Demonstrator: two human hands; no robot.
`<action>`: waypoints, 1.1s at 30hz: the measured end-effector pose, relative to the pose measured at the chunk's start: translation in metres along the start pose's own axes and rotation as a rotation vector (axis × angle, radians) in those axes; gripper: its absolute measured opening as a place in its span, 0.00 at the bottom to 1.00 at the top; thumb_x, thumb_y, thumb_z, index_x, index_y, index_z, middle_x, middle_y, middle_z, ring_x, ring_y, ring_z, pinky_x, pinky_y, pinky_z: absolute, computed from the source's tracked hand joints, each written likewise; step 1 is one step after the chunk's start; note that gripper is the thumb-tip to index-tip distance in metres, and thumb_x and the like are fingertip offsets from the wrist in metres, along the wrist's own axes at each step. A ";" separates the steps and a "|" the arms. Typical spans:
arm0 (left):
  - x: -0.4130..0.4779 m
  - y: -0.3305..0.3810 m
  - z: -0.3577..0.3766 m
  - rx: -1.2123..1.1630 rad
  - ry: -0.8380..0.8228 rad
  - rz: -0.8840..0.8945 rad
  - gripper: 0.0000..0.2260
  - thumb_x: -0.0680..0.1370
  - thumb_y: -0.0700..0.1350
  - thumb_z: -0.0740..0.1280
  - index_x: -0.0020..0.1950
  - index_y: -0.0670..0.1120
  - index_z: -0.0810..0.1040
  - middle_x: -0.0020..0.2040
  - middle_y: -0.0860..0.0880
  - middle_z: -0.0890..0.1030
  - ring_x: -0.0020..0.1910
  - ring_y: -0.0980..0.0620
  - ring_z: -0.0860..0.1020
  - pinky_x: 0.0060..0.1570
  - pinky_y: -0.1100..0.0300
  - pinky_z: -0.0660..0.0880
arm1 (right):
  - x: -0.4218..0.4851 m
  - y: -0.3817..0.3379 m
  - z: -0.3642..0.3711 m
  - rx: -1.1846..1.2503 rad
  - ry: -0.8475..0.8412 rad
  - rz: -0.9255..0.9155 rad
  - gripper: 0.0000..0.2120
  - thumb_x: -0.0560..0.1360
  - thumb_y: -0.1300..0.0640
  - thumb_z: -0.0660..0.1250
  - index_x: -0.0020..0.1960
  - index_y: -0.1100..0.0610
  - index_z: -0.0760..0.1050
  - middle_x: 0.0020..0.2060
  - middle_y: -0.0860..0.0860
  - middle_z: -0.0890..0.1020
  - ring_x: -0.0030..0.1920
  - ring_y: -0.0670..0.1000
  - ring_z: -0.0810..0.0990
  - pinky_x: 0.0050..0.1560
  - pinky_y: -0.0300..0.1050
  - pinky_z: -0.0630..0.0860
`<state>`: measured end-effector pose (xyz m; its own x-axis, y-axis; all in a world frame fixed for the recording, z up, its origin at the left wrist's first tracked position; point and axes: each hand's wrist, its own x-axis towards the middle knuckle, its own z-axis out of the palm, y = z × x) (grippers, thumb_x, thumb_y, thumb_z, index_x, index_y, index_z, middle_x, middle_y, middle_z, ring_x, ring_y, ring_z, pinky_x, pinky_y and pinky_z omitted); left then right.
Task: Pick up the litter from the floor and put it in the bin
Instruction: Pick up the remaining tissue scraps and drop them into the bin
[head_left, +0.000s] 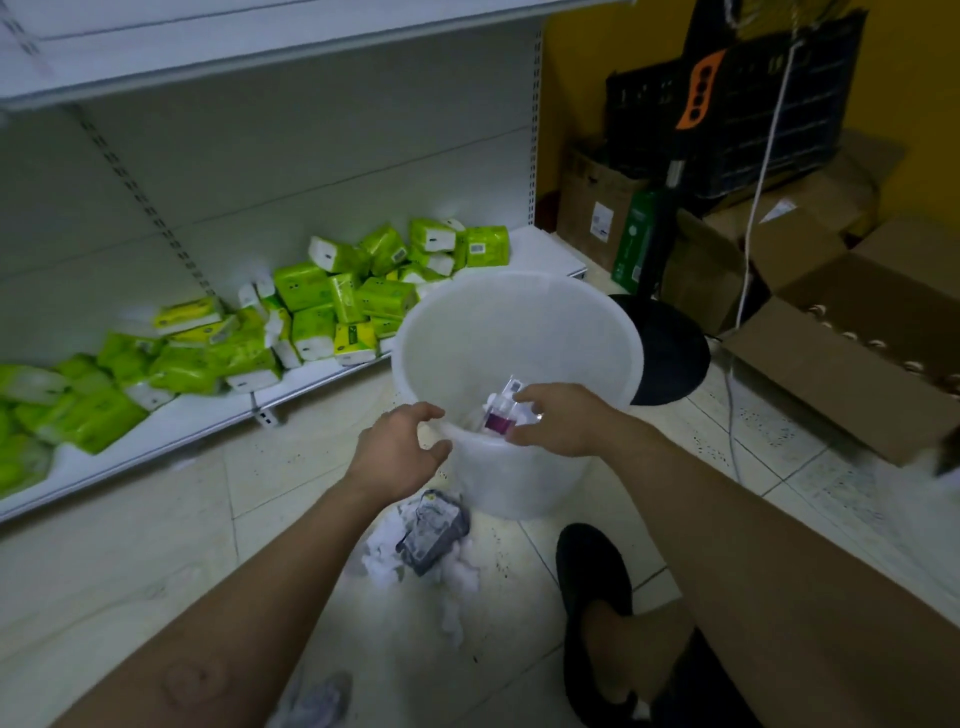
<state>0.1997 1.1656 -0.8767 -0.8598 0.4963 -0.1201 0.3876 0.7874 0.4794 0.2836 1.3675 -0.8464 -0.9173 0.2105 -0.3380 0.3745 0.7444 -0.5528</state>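
While the left hand (400, 449) grips the bin (519, 312), the right hand (561, 421) holds a packet (497, 415) over it and should let go next.

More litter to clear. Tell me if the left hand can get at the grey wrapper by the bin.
Probably yes. The grey wrapper lies uncovered on the floor close by the left hand, among white scraps. That hand grips the bin rim, though, and must let go first.
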 end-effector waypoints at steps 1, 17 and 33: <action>-0.011 -0.007 -0.004 -0.002 -0.002 -0.005 0.20 0.74 0.52 0.69 0.65 0.52 0.74 0.65 0.50 0.76 0.65 0.48 0.73 0.65 0.50 0.69 | -0.004 -0.010 0.004 -0.036 -0.034 -0.016 0.28 0.71 0.45 0.70 0.67 0.54 0.71 0.65 0.55 0.74 0.66 0.54 0.72 0.61 0.44 0.69; -0.194 -0.198 0.041 -0.283 -0.197 -0.578 0.22 0.74 0.48 0.70 0.66 0.45 0.72 0.62 0.45 0.77 0.53 0.49 0.77 0.51 0.61 0.72 | -0.010 -0.090 0.148 -0.513 -0.511 -0.063 0.26 0.75 0.41 0.61 0.64 0.59 0.73 0.67 0.58 0.73 0.64 0.58 0.72 0.63 0.49 0.68; -0.169 -0.281 0.154 -0.269 -0.518 -0.736 0.21 0.77 0.45 0.64 0.70 0.46 0.69 0.70 0.42 0.70 0.70 0.42 0.68 0.69 0.55 0.65 | 0.033 -0.027 0.334 -0.310 -0.769 0.203 0.25 0.78 0.49 0.60 0.67 0.65 0.69 0.67 0.62 0.72 0.60 0.61 0.75 0.59 0.53 0.73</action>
<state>0.2875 0.9168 -1.1250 -0.5784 0.0591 -0.8136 -0.3401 0.8891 0.3063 0.2882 1.1424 -1.0971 -0.4472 -0.0465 -0.8932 0.3654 0.9020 -0.2299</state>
